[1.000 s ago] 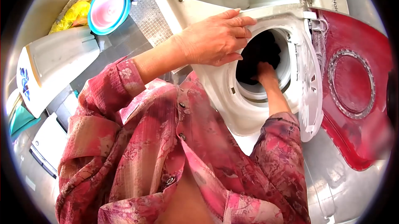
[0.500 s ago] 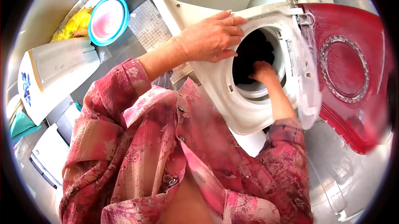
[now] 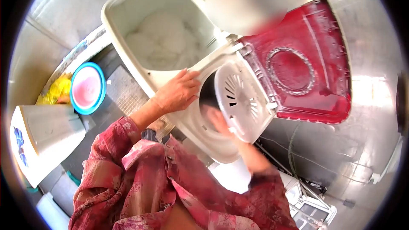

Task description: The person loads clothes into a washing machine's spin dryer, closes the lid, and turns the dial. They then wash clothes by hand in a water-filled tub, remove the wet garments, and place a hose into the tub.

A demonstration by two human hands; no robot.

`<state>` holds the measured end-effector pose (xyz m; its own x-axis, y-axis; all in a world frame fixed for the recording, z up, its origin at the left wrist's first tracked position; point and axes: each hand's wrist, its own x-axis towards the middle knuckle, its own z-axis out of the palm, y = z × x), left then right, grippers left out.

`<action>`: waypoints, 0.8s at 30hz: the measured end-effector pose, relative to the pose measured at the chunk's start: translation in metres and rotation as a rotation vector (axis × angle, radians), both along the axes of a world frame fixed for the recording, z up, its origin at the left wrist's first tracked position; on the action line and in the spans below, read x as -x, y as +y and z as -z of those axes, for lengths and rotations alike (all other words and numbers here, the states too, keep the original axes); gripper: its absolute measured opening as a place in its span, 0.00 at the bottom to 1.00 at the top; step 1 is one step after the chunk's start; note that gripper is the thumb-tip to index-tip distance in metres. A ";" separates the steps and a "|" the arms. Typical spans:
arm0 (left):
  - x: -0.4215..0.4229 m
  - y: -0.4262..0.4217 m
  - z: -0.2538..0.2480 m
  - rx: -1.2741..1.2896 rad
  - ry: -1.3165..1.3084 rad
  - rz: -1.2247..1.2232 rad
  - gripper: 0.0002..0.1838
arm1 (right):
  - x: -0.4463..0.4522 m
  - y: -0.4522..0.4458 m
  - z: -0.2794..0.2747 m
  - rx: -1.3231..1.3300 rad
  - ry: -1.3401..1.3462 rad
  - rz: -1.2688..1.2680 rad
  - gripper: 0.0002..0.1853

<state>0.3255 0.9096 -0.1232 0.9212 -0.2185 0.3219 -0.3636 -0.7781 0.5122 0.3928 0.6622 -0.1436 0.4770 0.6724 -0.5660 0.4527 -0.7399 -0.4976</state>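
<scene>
Here's the left hand [image 3: 181,90], palm down on the white machine top [image 3: 183,121], fingers loosely spread, gripping nothing, just braced there. And over to its right, the right hand [image 3: 218,120], a blur, right at the lower edge of the slotted inner lid [image 3: 247,89]! Clamped on that edge or merely brushing it? Cannot tell; the fingers are too smeared to read.

The inner lid itself stands tilted just above and to the right of the right hand, half screening the round opening, with the left hand just beside the opening's other side. A dark mass [image 3: 208,92] shows in the gap between the lid and the left hand, too shaded to make out.

How does this lid handle? It looks like thin, stiff plastic: light, I'd judge, easy to swing with a couple of fingers, but no friend of twisting. Those slots could make it brittle, and any damp would make it slick. The best hold looks to be the free lower rim, right where the right hand is, thumb on one face and fingers on the other, with the left palm steadying the machine.

Watch the far side, too: to the right of both hands, the big red lid [image 3: 300,66] lies folded back, and beyond the left hand sits the wash tub [image 3: 132,21], whitish bulk [image 3: 166,34] inside.
</scene>
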 end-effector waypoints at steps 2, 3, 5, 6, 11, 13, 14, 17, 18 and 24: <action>0.001 0.000 0.005 0.011 -0.040 0.021 0.10 | 0.060 -0.011 -0.017 -0.361 -0.322 -0.020 0.24; 0.002 0.000 0.013 0.085 -0.091 -0.068 0.12 | 0.080 -0.002 -0.052 -0.404 -0.011 0.123 0.25; 0.003 0.002 0.013 0.134 -0.154 -0.179 0.20 | 0.094 0.003 -0.117 -0.428 0.171 -0.170 0.23; 0.007 0.000 0.012 0.131 -0.164 -0.146 0.20 | 0.097 0.004 -0.143 -0.497 0.237 -0.219 0.21; 0.002 -0.009 0.025 0.057 -0.225 -0.185 0.19 | 0.020 -0.019 -0.251 -0.543 -1.132 0.126 0.27; 0.000 -0.009 0.035 0.019 -0.299 -0.148 0.18 | -0.045 -0.041 -0.285 -0.611 -1.713 0.062 0.26; 0.000 -0.008 0.035 -0.002 -0.329 -0.127 0.17 | -0.070 -0.058 -0.293 -0.397 -1.723 0.182 0.16; -0.003 -0.001 0.038 -0.070 -0.239 -0.102 0.16 | -0.075 -0.078 -0.333 -0.280 -1.114 0.484 0.29; -0.004 0.002 0.042 -0.062 -0.219 -0.110 0.16 | -0.100 -0.074 -0.287 -0.174 -1.448 0.519 0.16; -0.012 0.043 0.079 0.476 -0.029 -0.156 0.19 | -0.038 -0.060 -0.257 -0.340 -1.625 0.679 0.23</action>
<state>0.3375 0.9530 -0.2022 0.9205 0.0988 0.3781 -0.2805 -0.5065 0.8153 0.4310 0.6022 0.1129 0.5727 0.1163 0.8115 0.2846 -0.9565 -0.0637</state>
